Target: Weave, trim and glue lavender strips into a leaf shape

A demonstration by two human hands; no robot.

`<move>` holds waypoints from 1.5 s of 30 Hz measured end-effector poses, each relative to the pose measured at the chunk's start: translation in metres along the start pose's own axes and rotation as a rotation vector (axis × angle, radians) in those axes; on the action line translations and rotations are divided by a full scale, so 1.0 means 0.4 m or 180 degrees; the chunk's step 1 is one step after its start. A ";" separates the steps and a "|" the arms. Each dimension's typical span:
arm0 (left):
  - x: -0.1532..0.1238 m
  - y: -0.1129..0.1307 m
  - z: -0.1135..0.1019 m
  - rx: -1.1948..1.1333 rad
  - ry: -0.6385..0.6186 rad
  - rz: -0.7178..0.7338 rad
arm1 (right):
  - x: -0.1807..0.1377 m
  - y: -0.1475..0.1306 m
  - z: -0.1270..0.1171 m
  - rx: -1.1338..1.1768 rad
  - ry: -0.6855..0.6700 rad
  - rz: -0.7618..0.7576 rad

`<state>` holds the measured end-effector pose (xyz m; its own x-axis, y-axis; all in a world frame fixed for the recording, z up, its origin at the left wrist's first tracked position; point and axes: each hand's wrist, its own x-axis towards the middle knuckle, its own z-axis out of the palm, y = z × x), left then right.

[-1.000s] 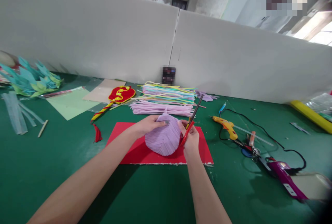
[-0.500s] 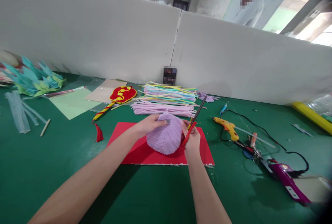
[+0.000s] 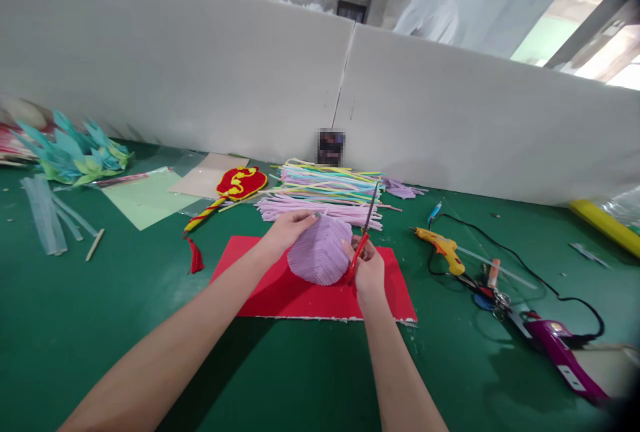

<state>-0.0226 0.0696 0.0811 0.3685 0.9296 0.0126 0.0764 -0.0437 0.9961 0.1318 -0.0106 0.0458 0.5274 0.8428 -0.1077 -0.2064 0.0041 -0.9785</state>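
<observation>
The left hand's (image 3: 290, 227) grip pinched the leaf (image 3: 320, 257) over the red sheet (image 3: 270, 292), mid-table. The right hand's (image 3: 369, 273) grip clenched scissors (image 3: 364, 233) (blades near-closed) at its right edge. Short snips, with the leaf held taut, seemed wisest.

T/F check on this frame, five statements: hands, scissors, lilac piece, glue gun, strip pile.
1. The right hand holds red-handled scissors. True.
2. The left hand grips the lilac leaf-shaped piece over the red sheet. True.
3. The yellow glue gun lies left of the red sheet. False: the glue gun lies to its right on the green table.
4. The pile of coloured strips sits nearer the person than the red sheet. False: the pile lies behind it, toward the white partition.
5. The scissor blades point down at the table. False: they point up and away from the person.
</observation>
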 end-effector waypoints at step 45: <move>0.001 0.008 -0.032 -0.2039 -0.0866 -0.1051 | -0.009 0.008 0.006 0.0156 0.0144 -0.0030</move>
<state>-0.0340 0.0744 0.0854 0.6411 0.7311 -0.2335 -0.2988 0.5181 0.8015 0.1272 -0.0123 0.0437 0.5660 0.8174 -0.1073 -0.2407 0.0394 -0.9698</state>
